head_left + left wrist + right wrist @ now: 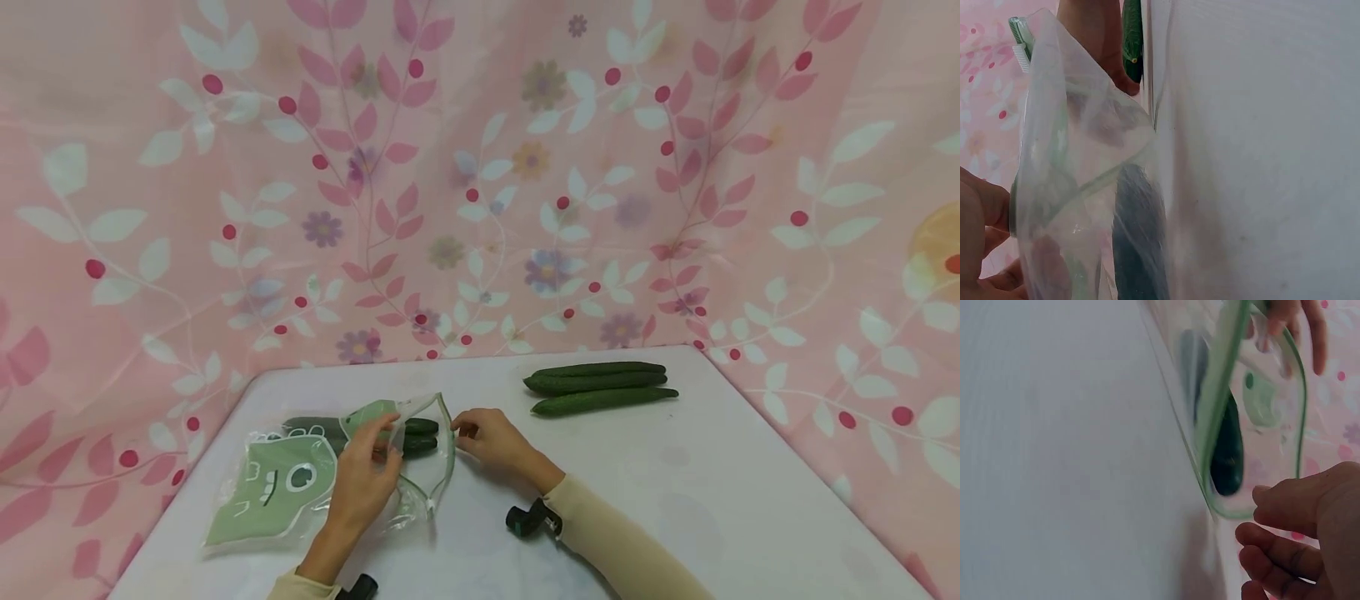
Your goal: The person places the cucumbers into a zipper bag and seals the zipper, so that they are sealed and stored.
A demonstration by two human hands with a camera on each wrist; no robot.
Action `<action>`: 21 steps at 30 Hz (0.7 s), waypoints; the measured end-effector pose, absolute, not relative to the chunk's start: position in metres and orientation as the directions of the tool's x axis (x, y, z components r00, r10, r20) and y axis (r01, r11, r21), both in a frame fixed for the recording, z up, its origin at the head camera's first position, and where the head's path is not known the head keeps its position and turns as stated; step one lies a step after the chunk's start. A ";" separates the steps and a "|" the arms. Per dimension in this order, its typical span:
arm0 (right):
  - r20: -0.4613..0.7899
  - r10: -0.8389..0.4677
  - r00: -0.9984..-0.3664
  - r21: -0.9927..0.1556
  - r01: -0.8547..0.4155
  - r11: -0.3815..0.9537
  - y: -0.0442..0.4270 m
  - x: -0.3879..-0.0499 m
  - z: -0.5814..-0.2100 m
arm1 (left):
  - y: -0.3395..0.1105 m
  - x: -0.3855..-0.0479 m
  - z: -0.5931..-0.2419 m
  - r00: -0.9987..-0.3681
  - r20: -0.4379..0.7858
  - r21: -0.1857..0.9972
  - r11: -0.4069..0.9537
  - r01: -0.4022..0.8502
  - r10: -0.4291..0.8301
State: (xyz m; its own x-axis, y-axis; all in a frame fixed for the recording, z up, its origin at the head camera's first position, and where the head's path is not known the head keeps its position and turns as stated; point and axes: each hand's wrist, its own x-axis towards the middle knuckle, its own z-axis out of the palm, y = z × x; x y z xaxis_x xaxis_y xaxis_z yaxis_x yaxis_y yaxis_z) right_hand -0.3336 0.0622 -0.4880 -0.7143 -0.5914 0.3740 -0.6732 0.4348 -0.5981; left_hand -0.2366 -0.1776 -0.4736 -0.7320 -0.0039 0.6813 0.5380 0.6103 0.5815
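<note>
A clear zip bag (273,483) with a green one-eyed monster print lies on the table, its green-edged mouth (1215,412) spread wide. Inside are cucumbers (420,443); two dark ends show near the mouth, and the print covers the rest. My left hand (367,475) holds the near upper film of the bag between thumb and fingers. At the mouth's right side, my right hand (491,442) pinches the green edge with bent fingers; the thumb partly hides that contact in the right wrist view. Three more cucumbers (603,402) lie together at the back right.
A white-covered table (637,517) bears everything. Behind it hangs a pink floral curtain (487,167), close against the table's back edge. Dark wrist cameras (532,518) sit at both sleeves.
</note>
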 end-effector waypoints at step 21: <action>0.442 -0.358 -0.823 -0.552 -0.564 0.614 0.220 -0.343 -0.455 | -0.176 -0.237 -0.474 -0.731 0.681 0.587 0.623 0.518 -0.034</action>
